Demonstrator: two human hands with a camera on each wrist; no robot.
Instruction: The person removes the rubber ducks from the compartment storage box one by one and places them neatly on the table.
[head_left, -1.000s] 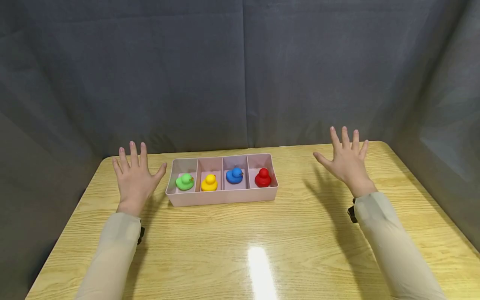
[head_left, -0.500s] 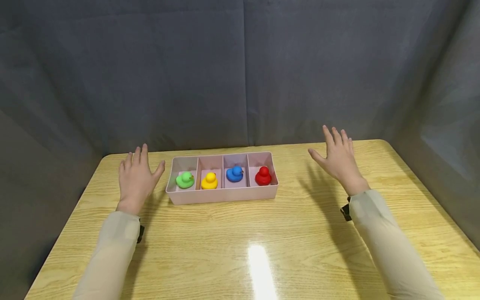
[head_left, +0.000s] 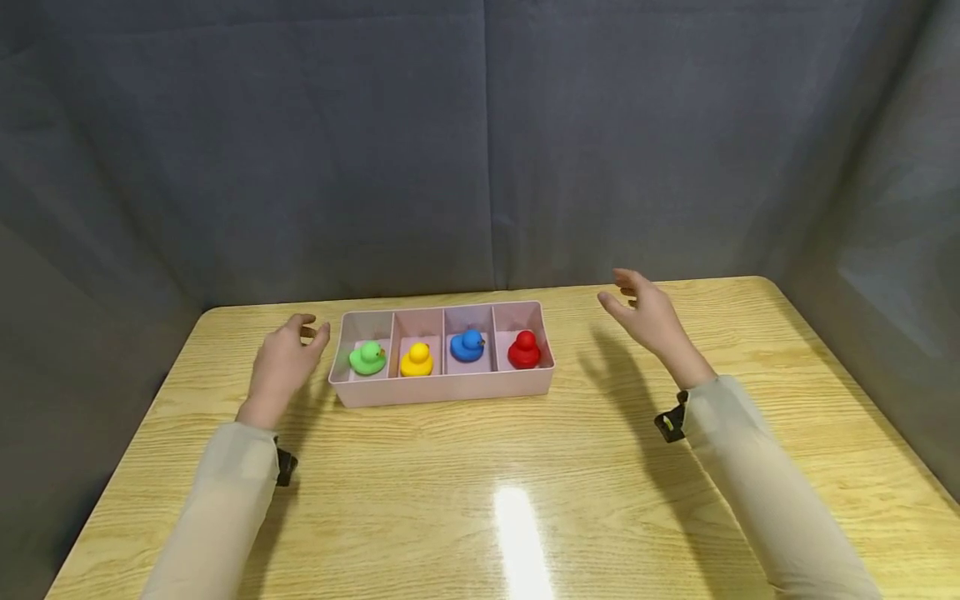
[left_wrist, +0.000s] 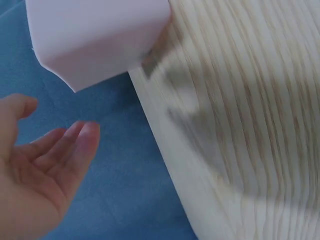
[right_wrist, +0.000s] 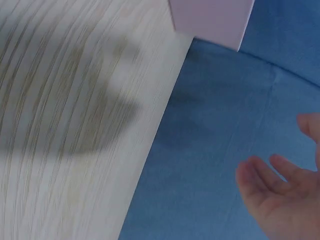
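Pink tray (head_left: 442,389) of four compartments near the far edge of the wooden tabletop (head_left: 480,483), holding from left to right a green duck (head_left: 367,358), yellow duck (head_left: 416,360), blue duck (head_left: 467,345) and red duck (head_left: 523,351), one per compartment. Left hand (head_left: 285,364) just beside the tray's left end, fingers loosely bent, holding nothing. Right hand (head_left: 648,317) raised to the right of the tray, apart from it, fingers relaxed

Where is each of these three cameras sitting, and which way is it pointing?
Head: worn on the head, looking down at the table, pink tray, both hands and sleeves.
Left wrist: on the left wrist, facing the tray's corner; left hand shows.
Right wrist: mirrored; right hand shows.
All three share the tray and table.
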